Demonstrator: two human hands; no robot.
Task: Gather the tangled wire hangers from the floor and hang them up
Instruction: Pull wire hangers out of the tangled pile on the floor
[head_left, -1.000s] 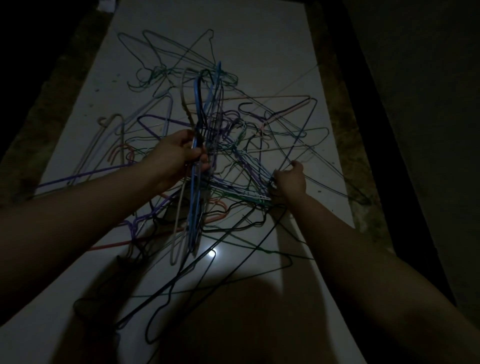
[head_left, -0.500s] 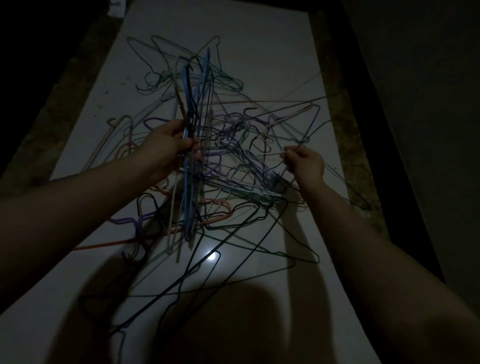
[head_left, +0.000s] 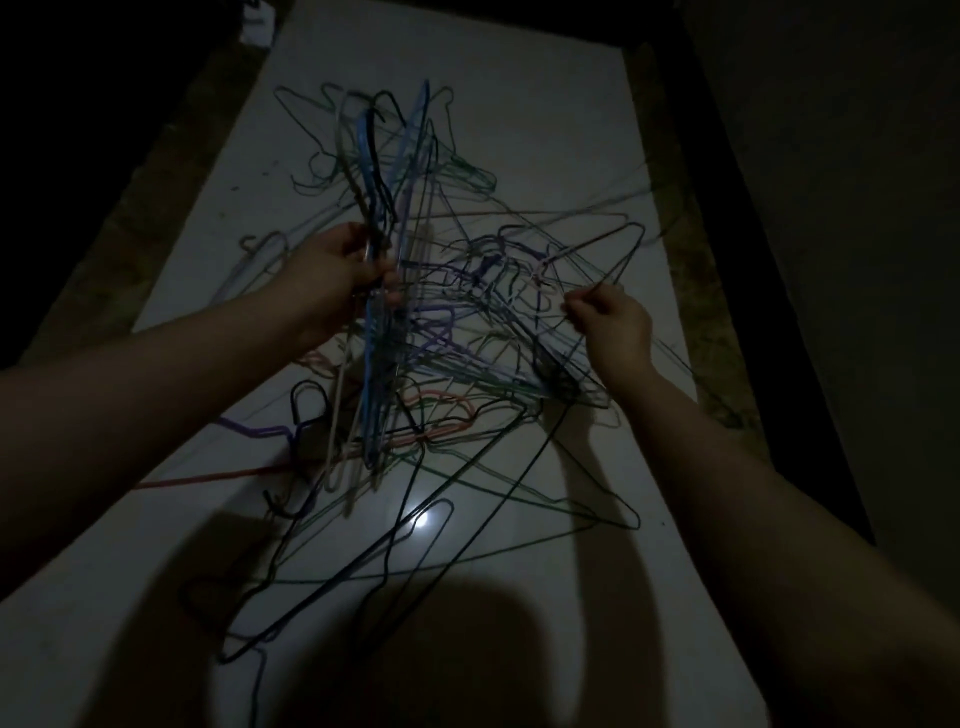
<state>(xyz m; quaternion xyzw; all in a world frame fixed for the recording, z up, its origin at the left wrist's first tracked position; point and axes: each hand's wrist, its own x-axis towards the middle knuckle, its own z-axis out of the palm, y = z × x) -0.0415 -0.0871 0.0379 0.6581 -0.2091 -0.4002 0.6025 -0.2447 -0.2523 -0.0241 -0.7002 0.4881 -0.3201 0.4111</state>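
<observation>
A bundle of hangers (head_left: 369, 384) was gripped upright left of centre by the left hand (head_left: 332, 280). Right of centre, a dark hanger (head_left: 625, 252), slanting upward beyond the tangle (head_left: 483, 322), was pinched by the right hand (head_left: 613, 325).

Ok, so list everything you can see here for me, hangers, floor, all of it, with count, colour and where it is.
bundle of hangers: several, number unclear; blue, dark and pale; held upright over the pile
dark hanger: one; dark; raised at the pile's right side
tangled hangers: many, too knotted to count; green, purple, pink, black; spread over the floor
red hanger: one; red; lower left of the pile, partly behind the left arm
floor: one; white, glossy; under everything
light glare: one; white; on the floor, near side of the pile
left hand: one; grips the bundle
right hand: one; pinches the dark hanger's wire
</observation>
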